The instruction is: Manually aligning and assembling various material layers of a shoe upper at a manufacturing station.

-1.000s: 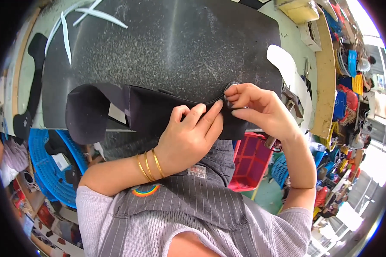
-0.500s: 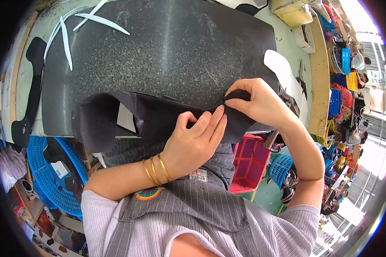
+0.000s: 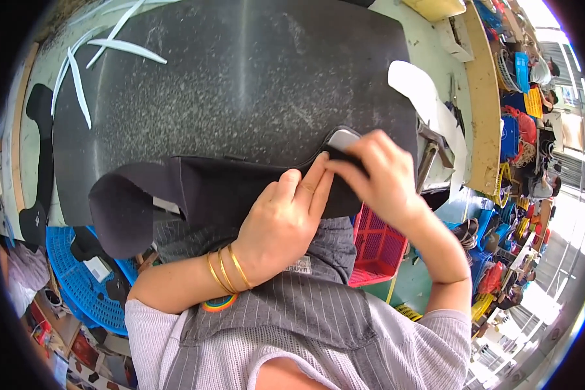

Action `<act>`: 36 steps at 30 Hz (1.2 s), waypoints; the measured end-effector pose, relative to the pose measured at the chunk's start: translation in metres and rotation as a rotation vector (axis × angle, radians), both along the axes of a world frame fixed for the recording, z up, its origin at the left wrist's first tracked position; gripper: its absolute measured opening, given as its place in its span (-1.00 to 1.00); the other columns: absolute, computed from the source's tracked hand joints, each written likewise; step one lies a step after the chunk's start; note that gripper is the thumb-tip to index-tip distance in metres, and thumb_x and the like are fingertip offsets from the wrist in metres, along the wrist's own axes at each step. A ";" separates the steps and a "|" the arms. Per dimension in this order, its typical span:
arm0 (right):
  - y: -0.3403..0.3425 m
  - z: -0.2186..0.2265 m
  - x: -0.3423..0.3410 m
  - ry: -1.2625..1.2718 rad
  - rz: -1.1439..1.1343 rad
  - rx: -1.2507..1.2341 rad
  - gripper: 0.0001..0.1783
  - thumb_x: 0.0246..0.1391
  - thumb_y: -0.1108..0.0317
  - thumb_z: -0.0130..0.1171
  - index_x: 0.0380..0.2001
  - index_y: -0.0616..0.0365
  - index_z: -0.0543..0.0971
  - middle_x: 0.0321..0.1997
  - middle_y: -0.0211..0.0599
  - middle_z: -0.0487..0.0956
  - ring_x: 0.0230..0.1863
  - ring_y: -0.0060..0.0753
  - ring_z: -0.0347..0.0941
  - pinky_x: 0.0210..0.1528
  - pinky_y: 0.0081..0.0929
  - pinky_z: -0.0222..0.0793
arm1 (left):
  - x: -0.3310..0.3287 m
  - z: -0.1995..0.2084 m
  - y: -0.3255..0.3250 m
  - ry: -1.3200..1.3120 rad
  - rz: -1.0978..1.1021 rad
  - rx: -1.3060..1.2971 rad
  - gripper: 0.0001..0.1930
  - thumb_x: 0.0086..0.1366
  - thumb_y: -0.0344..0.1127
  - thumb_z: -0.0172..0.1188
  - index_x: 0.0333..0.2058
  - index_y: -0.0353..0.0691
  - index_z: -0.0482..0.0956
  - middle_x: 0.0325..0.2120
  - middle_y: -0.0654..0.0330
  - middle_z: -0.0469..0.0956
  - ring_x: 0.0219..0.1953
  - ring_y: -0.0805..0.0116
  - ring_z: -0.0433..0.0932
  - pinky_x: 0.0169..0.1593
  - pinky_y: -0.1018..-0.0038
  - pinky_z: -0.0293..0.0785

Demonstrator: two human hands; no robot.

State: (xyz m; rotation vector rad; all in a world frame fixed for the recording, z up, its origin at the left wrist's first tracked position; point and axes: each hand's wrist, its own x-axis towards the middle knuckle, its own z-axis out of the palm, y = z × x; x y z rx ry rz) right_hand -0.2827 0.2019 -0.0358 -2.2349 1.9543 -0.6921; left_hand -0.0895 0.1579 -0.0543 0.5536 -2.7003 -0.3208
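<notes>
A long black fabric-like piece (image 3: 218,185) lies along the near edge of the dark work board (image 3: 175,97), its left end curled into a loop. My left hand (image 3: 276,221), with gold bangles on the wrist, is closed over the middle of the piece, fingers pressed together and the thumb hidden. At the right end, my right hand (image 3: 387,182) is slightly blurred, thumb and fingers closed on the black edge beside my left fingertips. Just beyond them, a pale grey patch (image 3: 342,138) with a black border shows.
Pale strips (image 3: 127,49) lie at the far left of the board, white pieces (image 3: 413,81) at its right. A metal fitting (image 3: 435,146) stands by the right edge. Below are a blue basket (image 3: 78,286) and a red crate (image 3: 374,260). Other people sit far right.
My right hand has shifted slightly and its fingers are lower on the edge. The pale patch now shows beyond it. The view has shifted, so the board sits further left.
</notes>
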 end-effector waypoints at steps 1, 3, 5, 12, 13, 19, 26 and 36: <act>0.010 -0.001 0.004 0.036 0.044 -0.074 -0.76 -0.15 0.31 0.37 -0.42 0.18 0.57 -0.43 -0.27 0.51 -0.44 -0.19 0.50 -0.46 -0.33 0.44 | -0.003 0.003 0.000 -0.028 -0.018 0.029 -0.55 0.10 -0.36 0.09 -0.01 -0.44 0.52 0.09 -0.01 0.48 -0.22 0.32 0.41 -0.24 0.56 0.46; 0.024 -0.008 0.006 0.114 0.209 -0.232 -0.63 -0.26 0.43 0.33 -0.27 0.30 0.60 -0.34 -0.19 0.50 -0.42 -0.22 0.49 -0.44 -0.36 0.46 | -0.005 0.002 0.005 -0.069 -0.030 0.079 -0.52 0.10 -0.36 0.08 0.02 -0.42 0.51 0.11 0.02 0.47 -0.27 0.34 0.40 -0.26 0.59 0.46; 0.032 -0.007 0.010 0.106 0.172 -0.242 -0.49 -0.35 0.53 0.28 -0.16 0.41 0.57 -0.28 -0.12 0.49 -0.41 -0.23 0.48 -0.43 -0.38 0.47 | -0.004 0.005 0.007 -0.149 0.008 -0.032 -0.48 0.08 -0.35 0.09 0.07 -0.38 0.49 0.13 0.05 0.46 -0.25 0.35 0.40 -0.30 0.61 0.45; 0.034 -0.022 0.010 -0.150 -0.180 -0.294 -0.63 -0.22 0.67 0.28 -0.22 0.39 0.59 -0.35 -0.13 0.52 -0.42 -0.20 0.49 -0.42 -0.41 0.46 | -0.012 0.013 0.009 -0.237 0.007 -0.155 -0.42 0.02 -0.33 0.13 0.10 -0.31 0.49 0.16 0.05 0.45 -0.23 0.33 0.39 -0.27 0.62 0.46; 0.036 -0.023 0.008 -0.114 -0.124 -0.296 -0.59 -0.27 0.59 0.24 -0.20 0.39 0.57 -0.33 -0.14 0.51 -0.41 -0.21 0.49 -0.42 -0.41 0.46 | -0.013 0.015 0.011 -0.255 0.024 -0.149 -0.39 -0.01 -0.30 0.17 0.11 -0.30 0.49 0.16 0.05 0.45 -0.23 0.32 0.39 -0.25 0.60 0.46; 0.046 -0.022 0.015 -0.053 -0.057 -0.339 -0.46 -0.46 0.53 0.22 -0.20 0.38 0.62 -0.29 -0.18 0.52 -0.38 -0.25 0.50 -0.40 -0.44 0.49 | -0.011 0.010 0.013 -0.299 0.030 -0.120 -0.23 -0.20 -0.19 0.32 0.12 -0.24 0.48 0.19 0.09 0.42 -0.22 0.31 0.39 -0.17 0.55 0.46; 0.030 -0.022 0.015 -0.307 -0.373 -0.293 -0.81 -0.10 0.60 0.35 -0.35 0.27 0.60 -0.40 -0.17 0.56 -0.47 -0.25 0.53 -0.46 -0.45 0.45 | -0.014 0.017 0.011 -0.343 0.040 -0.168 -0.23 -0.14 -0.18 0.28 0.16 -0.25 0.46 0.22 0.10 0.39 -0.24 0.33 0.39 -0.24 0.59 0.45; 0.029 -0.020 0.018 -0.267 -0.462 -0.190 -0.86 -0.05 0.55 0.28 -0.37 0.26 0.55 -0.44 -0.17 0.52 -0.44 -0.14 0.50 -0.41 -0.35 0.45 | -0.019 0.013 0.006 -0.334 0.008 -0.120 -0.16 -0.13 -0.12 0.32 0.22 -0.19 0.40 0.33 0.05 0.21 -0.35 0.38 0.35 -0.42 0.64 0.39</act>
